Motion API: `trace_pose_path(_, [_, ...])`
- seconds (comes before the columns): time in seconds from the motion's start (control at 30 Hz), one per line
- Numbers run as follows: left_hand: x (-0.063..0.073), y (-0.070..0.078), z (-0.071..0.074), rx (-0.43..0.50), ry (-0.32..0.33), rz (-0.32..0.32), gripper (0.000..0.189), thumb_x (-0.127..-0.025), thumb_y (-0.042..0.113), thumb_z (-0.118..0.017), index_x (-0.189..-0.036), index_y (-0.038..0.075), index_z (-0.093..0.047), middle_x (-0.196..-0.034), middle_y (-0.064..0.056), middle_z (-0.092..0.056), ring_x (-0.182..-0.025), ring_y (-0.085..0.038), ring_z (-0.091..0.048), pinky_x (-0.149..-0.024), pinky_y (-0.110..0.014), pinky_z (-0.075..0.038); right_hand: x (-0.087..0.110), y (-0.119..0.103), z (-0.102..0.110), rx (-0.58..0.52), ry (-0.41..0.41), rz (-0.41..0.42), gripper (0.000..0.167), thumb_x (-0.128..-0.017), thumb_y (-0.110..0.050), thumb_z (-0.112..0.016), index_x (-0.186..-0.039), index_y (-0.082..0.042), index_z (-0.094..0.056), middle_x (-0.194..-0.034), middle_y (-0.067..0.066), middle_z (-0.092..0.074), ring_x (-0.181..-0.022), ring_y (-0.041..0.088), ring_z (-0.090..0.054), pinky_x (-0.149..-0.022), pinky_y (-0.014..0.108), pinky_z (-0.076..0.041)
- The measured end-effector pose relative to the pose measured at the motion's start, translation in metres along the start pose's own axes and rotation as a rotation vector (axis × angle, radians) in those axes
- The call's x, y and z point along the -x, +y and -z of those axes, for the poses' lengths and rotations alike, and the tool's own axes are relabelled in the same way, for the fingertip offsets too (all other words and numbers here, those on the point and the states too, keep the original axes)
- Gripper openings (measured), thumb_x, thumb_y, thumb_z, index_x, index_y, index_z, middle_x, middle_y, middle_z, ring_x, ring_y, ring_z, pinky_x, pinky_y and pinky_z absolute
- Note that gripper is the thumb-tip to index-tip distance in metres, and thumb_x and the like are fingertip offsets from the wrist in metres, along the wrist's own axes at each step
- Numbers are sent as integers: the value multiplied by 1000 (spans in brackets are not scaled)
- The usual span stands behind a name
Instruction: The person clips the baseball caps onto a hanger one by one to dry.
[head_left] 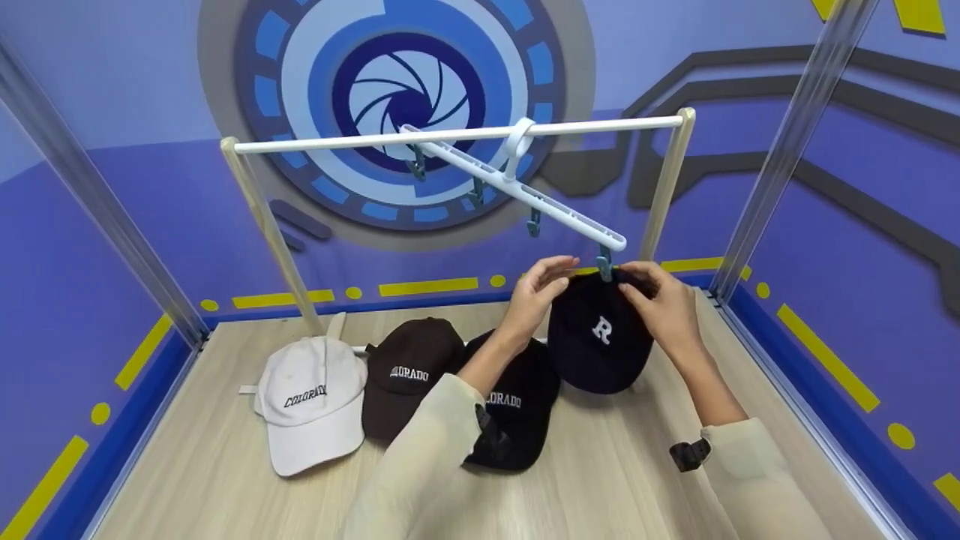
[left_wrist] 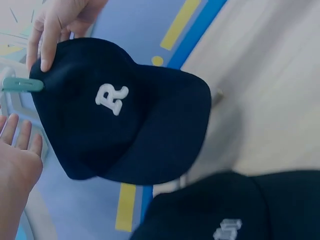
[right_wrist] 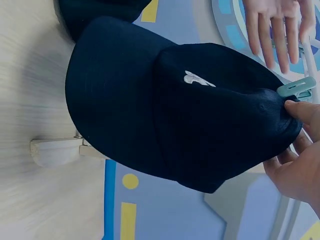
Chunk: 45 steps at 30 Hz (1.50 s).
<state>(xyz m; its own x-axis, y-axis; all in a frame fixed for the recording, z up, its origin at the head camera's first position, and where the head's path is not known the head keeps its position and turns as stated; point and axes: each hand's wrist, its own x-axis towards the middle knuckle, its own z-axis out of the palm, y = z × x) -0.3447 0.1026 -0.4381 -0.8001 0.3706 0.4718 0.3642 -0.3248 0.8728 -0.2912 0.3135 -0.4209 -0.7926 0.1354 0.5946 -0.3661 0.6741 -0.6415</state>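
Observation:
A dark navy baseball cap [head_left: 589,364] with a white R hangs by its crown from the end clip [head_left: 604,268] of a white clip hanger [head_left: 555,212]. In the right wrist view the green clip [right_wrist: 296,87] bites the cloth at the top of the crown. My right hand [head_left: 667,307] pinches the crown right beside that clip, thumb in front and fingers behind. On the other side, my left hand [head_left: 531,304] is held near the crown; the left wrist view shows its fingers [left_wrist: 23,136] extended, apart from the cap and holding nothing.
A white rod [head_left: 337,142] on a wooden frame [head_left: 274,232] carries the hanger, which slants toward me with more clips along it. On the wooden table lie a white cap [head_left: 315,412], a brown cap [head_left: 409,356] and a black cap [head_left: 525,431]. Patterned walls surround the table.

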Motion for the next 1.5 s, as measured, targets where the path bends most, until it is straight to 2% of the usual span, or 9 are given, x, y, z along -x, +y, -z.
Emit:
trace_pose_path(0.13, [12,-7,10,-38,4,33,35,-102,1,-53,-137,-5,-56,-139,-21,-59,-130,-39,-53,-107,-33,-45,1,1,0,1,3,-7,26,-91,-4,-75,-117,-6,-73,-108,13,-75,-97,27,-72,-75,9,-44])
trace_pose_path(0.37, [32,-15,25,-65,-13,56,36,-102,0,-53,-138,-7,-55,-140,-23,-58,-133,-44,-49,-110,-34,-44,3,2,-1,-1,-4,-12,25,-93,-3,-73,-118,-5,-72,-111,13,-75,-98,27,-72,-79,20,-52])
trace_pose_path(0.53, [42,-16,31,-109,-11,79,34,-103,3,-53,-137,-3,-57,-139,-19,-60,-135,-41,-49,-110,-34,-43,4,2,-3,-5,12,3,25,-94,0,-70,-118,-3,-72,-114,14,-74,-101,30,-71,-82,15,-49])
trace_pose_path(0.63, [47,-16,35,-130,-5,91,34,-103,5,-54,-136,-1,-58,-139,-16,-61,-134,-35,-52,-110,-35,-43,6,1,-4,-13,31,26,25,-94,3,-69,-119,-2,-71,-115,15,-73,-105,32,-69,-89,25,-53])
trace_pose_path(0.77, [53,-16,39,-137,-10,95,35,-103,6,-54,-137,-1,-58,-141,-18,-59,-134,-34,-52,-111,-36,-42,12,-4,-6,15,59,71,27,-93,3,-69,-120,-2,-70,-116,17,-72,-107,33,-68,-90,44,-53])
trace_pose_path(0.93, [58,-15,44,-140,-29,93,35,-104,6,-53,-139,-1,-57,-143,-19,-57,-136,-38,-49,-112,-38,-41,20,-12,-6,50,93,133,27,-95,-3,-70,-122,-4,-70,-117,15,-71,-107,32,-68,-87,43,-53])
trace_pose_path(1.2, [65,-18,53,-204,-32,91,36,-105,3,-50,-140,-2,-55,-145,-17,-56,-137,-33,-49,-111,-38,-42,31,-21,-6,40,66,174,34,-98,-12,-68,-132,-7,-67,-128,15,-68,-123,34,-61,-101,50,-48])
trace_pose_path(1.3, [69,-15,55,-248,-32,86,36,-104,2,-51,-139,-4,-56,-144,-21,-55,-136,-35,-49,-110,-37,-43,35,-23,-7,30,31,171,38,-99,-13,-68,-136,-8,-64,-134,15,-65,-127,35,-58,-100,50,-48])
trace_pose_path(1.5, [84,15,54,-314,-60,87,35,-103,3,-53,-136,-7,-57,-140,-25,-57,-132,-37,-52,-104,-32,-46,41,-23,-11,20,-3,174,43,-98,-14,-69,-140,-6,-61,-139,16,-62,-131,36,-55,-107,54,-43])
